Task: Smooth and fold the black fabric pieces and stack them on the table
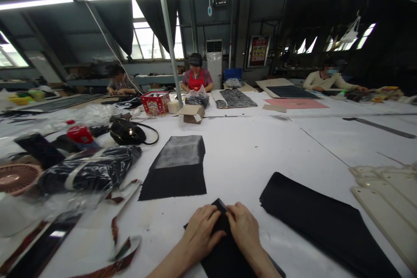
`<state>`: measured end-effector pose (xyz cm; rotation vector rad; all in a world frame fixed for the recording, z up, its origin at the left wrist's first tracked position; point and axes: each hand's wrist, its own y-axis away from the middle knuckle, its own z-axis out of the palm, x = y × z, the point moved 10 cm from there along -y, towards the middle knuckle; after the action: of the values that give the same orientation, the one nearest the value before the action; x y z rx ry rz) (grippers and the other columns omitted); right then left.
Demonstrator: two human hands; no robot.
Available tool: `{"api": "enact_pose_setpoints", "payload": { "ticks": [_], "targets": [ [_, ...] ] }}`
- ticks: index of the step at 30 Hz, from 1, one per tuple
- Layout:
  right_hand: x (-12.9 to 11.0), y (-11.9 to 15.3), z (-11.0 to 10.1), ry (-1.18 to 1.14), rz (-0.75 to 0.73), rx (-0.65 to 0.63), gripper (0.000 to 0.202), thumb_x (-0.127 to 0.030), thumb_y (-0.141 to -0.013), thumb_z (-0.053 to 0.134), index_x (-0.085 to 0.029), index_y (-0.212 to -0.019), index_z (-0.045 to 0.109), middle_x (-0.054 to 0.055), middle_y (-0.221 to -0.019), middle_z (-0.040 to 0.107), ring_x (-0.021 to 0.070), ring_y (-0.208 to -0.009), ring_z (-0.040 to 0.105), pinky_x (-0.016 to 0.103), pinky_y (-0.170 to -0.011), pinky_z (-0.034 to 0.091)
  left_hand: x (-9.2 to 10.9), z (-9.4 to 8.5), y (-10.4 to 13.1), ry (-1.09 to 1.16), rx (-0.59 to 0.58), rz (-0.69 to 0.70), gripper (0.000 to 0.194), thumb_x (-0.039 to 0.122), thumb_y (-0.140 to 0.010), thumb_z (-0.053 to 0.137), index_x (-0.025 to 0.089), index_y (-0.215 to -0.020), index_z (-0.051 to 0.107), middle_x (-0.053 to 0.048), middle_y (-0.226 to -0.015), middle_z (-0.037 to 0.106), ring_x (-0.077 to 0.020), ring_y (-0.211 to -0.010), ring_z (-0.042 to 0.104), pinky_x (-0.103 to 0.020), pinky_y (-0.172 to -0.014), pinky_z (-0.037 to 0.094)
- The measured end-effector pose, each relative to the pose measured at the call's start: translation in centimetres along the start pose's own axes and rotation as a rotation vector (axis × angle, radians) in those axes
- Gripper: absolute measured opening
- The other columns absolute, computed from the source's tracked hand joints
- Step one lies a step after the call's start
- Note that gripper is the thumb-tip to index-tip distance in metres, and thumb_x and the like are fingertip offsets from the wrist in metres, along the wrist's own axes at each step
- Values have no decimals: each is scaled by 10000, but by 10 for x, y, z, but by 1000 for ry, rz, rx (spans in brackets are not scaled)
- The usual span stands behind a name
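Left hand [201,228] and right hand [244,227], fingers [211,212] nearly closed, sensibly pinched the likely light, limp black cloth [225,253] by its far end.

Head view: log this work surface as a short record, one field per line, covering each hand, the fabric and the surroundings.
Surface: broad white tabletop
Left hand: fingers on the far end of a flat black fabric piece
Right hand: fingertips at the same end
Beyond hands, to the left: flat fabric piece, grey far part, black near part
Right of hands: long black fabric stack
Far right: overlapping off-white flat panels
Across: person in a red apron
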<state>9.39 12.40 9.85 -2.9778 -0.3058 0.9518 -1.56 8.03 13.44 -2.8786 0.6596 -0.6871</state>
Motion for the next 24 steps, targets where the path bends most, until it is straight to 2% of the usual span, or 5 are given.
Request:
{"api": "enact_pose_setpoints", "payload": {
  "ticks": [3, 6, 10, 24],
  "targets": [
    [-15, 15, -4, 128, -163, 220, 298, -124, -897, 406, -232, -1053, 636, 52, -875, 609, 202, -863, 559, 317, -767, 397, -5, 2, -2, -35, -12, -24, 270, 286, -847, 628, 226, -1107, 587, -64, -1147, 582, -240, -1044, 534, -380, -930, 441],
    [-28, 27, -3, 235, -307, 363, 306, -89, -879, 440, -238, -1080, 616, 39, -831, 587, 198, -804, 543, 322, -712, 391, -9, 6, -4, -75, -35, -34, 355, 228, -886, 555, 229, -1239, 520, -69, -1157, 582, -235, -1046, 533, -370, -934, 438],
    [-36, 32, 5, 321, -387, 364, 378, -43, -837, 469, -205, -1163, 574, 53, -874, 584, 218, -811, 531, 353, -699, 388, -16, 11, -6, -113, -43, -24, 525, 203, -909, 511, 238, -1409, 355, -78, -1189, 567, -235, -1078, 517, -368, -949, 432],
    [-43, 34, 16, 412, -492, 363, 410, -13, -822, 436, -193, -1179, 525, 61, -879, 572, 226, -797, 523, 368, -684, 392, -27, 9, -8, -65, -2, -42, 458, 200, -894, 561, 277, -1337, 473, -56, -1199, 544, -223, -1095, 501, -369, -966, 429]
  ]
}}
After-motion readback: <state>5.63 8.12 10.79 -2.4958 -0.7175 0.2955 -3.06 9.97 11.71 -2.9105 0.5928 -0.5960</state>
